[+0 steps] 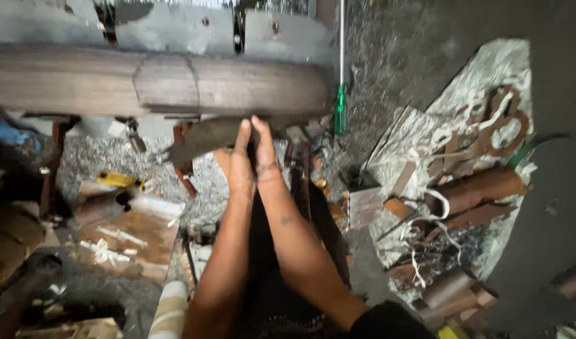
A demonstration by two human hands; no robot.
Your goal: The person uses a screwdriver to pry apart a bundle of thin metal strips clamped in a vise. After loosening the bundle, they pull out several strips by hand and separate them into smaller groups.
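My left hand [240, 164] and my right hand [264, 150] are pressed side by side, both gripping a curved brown sheet-metal piece [206, 135] just under a large rusty brown metal drum [156, 81] that spans the upper left. The fingers of both hands reach up to the drum's lower edge. The far part of the piece is hidden behind the drum and a reddish stand [182, 169].
A green-handled screwdriver [340, 107] leans upright right of the drum. Scrap metal rolls, cut strips and rusty rings lie in a pile [470, 188] at right. Flat brown sheet pieces [128, 232] and a yellow tool [115, 179] lie at left on gritty ground.
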